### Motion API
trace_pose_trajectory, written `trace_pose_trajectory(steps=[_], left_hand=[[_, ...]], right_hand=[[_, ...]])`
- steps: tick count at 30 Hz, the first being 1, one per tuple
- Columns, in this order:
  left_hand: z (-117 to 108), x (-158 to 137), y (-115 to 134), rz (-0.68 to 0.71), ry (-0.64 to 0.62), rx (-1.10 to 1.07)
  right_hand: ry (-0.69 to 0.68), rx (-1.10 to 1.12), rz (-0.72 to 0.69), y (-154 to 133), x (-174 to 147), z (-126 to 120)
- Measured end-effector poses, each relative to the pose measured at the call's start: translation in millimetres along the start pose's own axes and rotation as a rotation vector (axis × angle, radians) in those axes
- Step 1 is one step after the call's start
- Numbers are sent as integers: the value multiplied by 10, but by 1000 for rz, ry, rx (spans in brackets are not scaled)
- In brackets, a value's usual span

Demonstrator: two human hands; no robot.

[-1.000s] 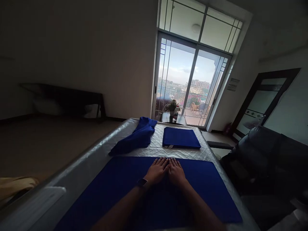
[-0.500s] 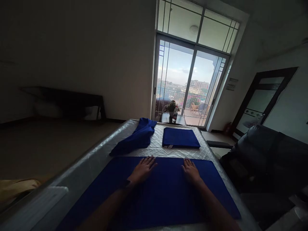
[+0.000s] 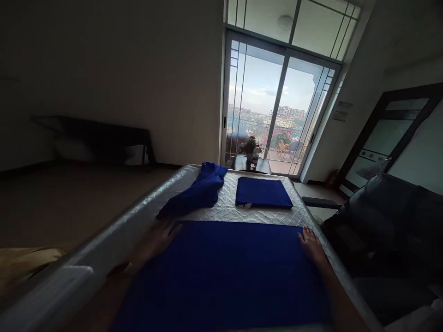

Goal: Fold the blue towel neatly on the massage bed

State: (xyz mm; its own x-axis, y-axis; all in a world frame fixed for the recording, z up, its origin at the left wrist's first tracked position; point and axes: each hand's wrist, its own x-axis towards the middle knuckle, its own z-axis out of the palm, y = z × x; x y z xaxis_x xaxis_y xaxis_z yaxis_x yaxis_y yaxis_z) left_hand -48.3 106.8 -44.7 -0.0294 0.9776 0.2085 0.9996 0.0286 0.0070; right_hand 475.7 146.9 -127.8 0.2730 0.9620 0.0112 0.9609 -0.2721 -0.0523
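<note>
A large blue cloth lies flat across the near part of a quilted silvery mattress. My left hand is at the cloth's far left corner, fingers stretched out and slightly blurred. At the far right corner my right hand rests with its fingers extended on the cloth. Beyond the big cloth, a neatly folded blue cloth with a small white tag lies on the right. A crumpled blue cloth is spread to the left of it, close to my left hand.
A black leather sofa stands right of the mattress. Beyond its far end is a small dark table with a potted plant and a bottle, before a sliding glass door. A dark bench stands by the left wall.
Both hands have moved apart over the flat cloth, the left one to its left corner and the right one to its right corner. The view has shifted slightly.
</note>
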Motion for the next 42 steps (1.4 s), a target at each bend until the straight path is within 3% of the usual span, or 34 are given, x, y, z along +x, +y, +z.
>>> trace_pose_trajectory(steps=[5, 13, 18, 21, 26, 29, 31, 37, 40, 42], left_hand=[[-78, 12, 58, -62, -108, 86], [9, 76, -41, -115, -154, -3], [3, 64, -28, -73, -131, -28], [-109, -19, -17, -91, -113, -115], [-504, -246, 127, 72, 51, -125], [-706, -340, 385, 118, 133, -181], [-744, -373, 628, 235, 121, -249], [-480, -422, 1413, 546, 4, -325], [-340, -467, 1588, 596, -40, -338], [-298, -505, 1574, 595, -65, -339]], right_hand=[[3, -5, -9, 48, 20, 33], [49, -41, -9, 17, -20, 10], [44, -29, -1, -19, -59, -42], [63, -28, 4, -38, -90, -58], [149, -33, -1, -122, -213, -206], [222, 23, -132, -334, -345, -369], [215, 76, -241, -593, -460, -440], [85, 174, -532, -1610, -908, -273], [-5, 219, -627, -1895, -1073, -118], [-32, 228, -615, -1940, -1119, -61]])
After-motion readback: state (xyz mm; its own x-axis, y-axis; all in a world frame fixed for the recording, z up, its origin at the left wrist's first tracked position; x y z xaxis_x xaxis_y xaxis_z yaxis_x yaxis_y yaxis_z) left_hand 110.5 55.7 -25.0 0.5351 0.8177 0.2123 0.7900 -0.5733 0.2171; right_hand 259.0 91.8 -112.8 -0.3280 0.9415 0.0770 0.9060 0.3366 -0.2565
